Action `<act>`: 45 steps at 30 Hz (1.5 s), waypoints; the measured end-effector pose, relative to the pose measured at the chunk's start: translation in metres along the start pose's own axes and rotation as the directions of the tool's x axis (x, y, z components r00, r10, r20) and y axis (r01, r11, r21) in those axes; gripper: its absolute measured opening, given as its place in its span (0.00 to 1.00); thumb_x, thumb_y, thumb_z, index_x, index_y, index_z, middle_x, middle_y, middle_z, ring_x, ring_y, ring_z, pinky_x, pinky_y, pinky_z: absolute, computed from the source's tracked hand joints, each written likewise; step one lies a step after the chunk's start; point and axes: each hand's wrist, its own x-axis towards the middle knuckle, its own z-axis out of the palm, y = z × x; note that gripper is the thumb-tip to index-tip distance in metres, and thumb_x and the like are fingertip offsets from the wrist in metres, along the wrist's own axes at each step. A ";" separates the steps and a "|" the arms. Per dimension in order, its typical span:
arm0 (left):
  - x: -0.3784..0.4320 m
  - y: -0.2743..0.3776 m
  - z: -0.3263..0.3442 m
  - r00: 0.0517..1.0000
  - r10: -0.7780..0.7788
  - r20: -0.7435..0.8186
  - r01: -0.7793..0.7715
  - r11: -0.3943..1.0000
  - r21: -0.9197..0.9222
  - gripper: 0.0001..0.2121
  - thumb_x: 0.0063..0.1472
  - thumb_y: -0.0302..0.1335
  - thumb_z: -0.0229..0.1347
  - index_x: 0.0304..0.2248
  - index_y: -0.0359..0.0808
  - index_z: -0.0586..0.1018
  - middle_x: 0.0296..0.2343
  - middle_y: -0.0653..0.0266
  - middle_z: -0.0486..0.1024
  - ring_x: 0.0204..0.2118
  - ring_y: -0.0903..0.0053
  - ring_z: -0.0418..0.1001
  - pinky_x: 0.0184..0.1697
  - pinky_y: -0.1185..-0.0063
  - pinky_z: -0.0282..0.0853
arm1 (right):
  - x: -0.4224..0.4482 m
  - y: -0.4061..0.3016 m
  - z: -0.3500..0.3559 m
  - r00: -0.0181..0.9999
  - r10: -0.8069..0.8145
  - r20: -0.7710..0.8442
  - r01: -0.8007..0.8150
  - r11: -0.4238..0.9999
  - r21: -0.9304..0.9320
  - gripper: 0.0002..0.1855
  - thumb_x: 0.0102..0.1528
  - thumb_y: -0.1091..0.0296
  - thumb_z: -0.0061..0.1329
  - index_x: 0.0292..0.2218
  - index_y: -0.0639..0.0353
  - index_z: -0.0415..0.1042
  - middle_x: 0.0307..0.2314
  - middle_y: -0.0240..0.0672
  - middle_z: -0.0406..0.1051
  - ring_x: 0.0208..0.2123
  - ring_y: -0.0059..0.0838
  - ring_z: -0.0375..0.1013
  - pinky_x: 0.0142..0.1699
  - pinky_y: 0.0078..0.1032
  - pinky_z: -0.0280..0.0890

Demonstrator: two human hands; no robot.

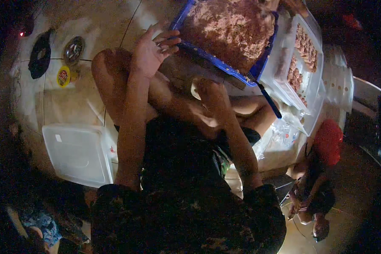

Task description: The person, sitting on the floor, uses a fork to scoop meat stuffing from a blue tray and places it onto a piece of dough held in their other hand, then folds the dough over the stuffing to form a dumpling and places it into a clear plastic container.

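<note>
My left hand (pixel 147 54) is raised over my knee with its fingers apart, just left of a blue plastic tray (pixel 222 63). A brown, crumbly mass (pixel 231 28) fills much of the tray. My right hand (pixel 212 92) is curled low over my crossed legs, below the tray's near rim. Its fingertips are hidden, so whether it holds anything cannot be made out. A fork with a black handle (pixel 268 100) leans over the tray's near right corner, tines inward. Right of the tray, a translucent plastic container (pixel 285 84) holds rows of brown shaped pieces (pixel 305 49).
On the tiled floor at left lie a translucent lid (pixel 74 155), a yellow-rimmed tub (pixel 63 76), a dark round dish (pixel 74 50) and a black object (pixel 39 57). Clear plastic packaging (pixel 281 133) lies by my right knee. Another person (pixel 317 190) sits at lower right.
</note>
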 end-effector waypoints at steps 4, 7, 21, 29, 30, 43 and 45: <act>-0.002 -0.001 -0.001 0.999 0.046 0.002 -0.046 0.997 0.060 0.26 0.60 0.46 0.42 0.51 0.36 0.63 0.41 0.48 0.71 0.39 0.62 0.73 0.42 0.68 0.70 | 0.000 -0.014 -0.011 0.995 0.059 -0.077 -0.056 0.998 0.035 0.14 0.45 0.65 0.54 0.33 0.61 0.73 0.25 0.41 0.73 0.28 0.44 0.73 0.33 0.34 0.67; -0.001 -0.002 -0.006 0.994 -0.097 0.049 0.073 0.928 0.364 0.28 0.60 0.49 0.41 0.50 0.35 0.65 0.41 0.52 0.71 0.38 0.65 0.73 0.41 0.68 0.70 | -0.011 -0.035 -0.054 0.982 0.022 -0.186 0.003 0.991 0.133 0.10 0.46 0.66 0.53 0.29 0.64 0.74 0.21 0.41 0.73 0.25 0.41 0.74 0.32 0.31 0.67; -0.038 -0.077 0.077 0.694 -0.459 0.555 0.648 0.734 -0.205 0.35 0.58 0.53 0.44 0.55 0.33 0.58 0.49 0.51 0.64 0.53 0.64 0.62 0.54 0.61 0.59 | -0.049 0.050 -0.115 0.884 0.402 -0.239 -0.464 0.689 -0.557 0.10 0.50 0.65 0.49 0.35 0.56 0.70 0.28 0.38 0.72 0.33 0.40 0.72 0.35 0.34 0.67; -0.044 -0.130 0.053 0.757 -0.342 0.556 0.563 0.774 -0.289 0.22 0.62 0.39 0.43 0.51 0.32 0.63 0.45 0.54 0.68 0.49 0.66 0.66 0.47 0.69 0.65 | 0.007 0.066 -0.177 0.984 0.032 -0.174 -0.158 0.603 -0.782 0.07 0.48 0.68 0.43 0.28 0.53 0.74 0.22 0.40 0.72 0.33 0.40 0.73 0.46 0.47 0.60; -0.043 -0.130 0.056 0.757 -0.388 0.526 0.571 0.784 -0.243 0.22 0.62 0.39 0.43 0.50 0.32 0.63 0.45 0.54 0.68 0.49 0.66 0.66 0.46 0.69 0.65 | 0.018 0.071 -0.180 0.984 0.035 -0.175 -0.161 0.597 -0.786 0.07 0.48 0.68 0.43 0.28 0.53 0.74 0.22 0.40 0.72 0.33 0.40 0.73 0.46 0.47 0.60; -0.023 -0.101 0.031 0.908 -0.171 0.383 0.259 0.946 -0.193 0.21 0.59 0.35 0.43 0.48 0.31 0.65 0.41 0.54 0.70 0.43 0.65 0.69 0.43 0.74 0.66 | 0.077 0.078 -0.111 0.942 -0.267 0.205 0.331 0.629 -0.703 0.15 0.39 0.64 0.48 0.31 0.61 0.73 0.31 0.44 0.71 0.37 0.43 0.67 0.48 0.39 0.58; -0.018 -0.102 0.036 0.891 -0.190 0.413 0.294 0.934 -0.204 0.22 0.58 0.36 0.44 0.49 0.31 0.65 0.44 0.53 0.69 0.46 0.65 0.68 0.44 0.74 0.65 | 0.067 0.080 -0.116 0.914 -0.338 0.225 0.398 0.634 -0.663 0.17 0.40 0.65 0.47 0.33 0.63 0.73 0.32 0.46 0.70 0.38 0.46 0.66 0.45 0.40 0.60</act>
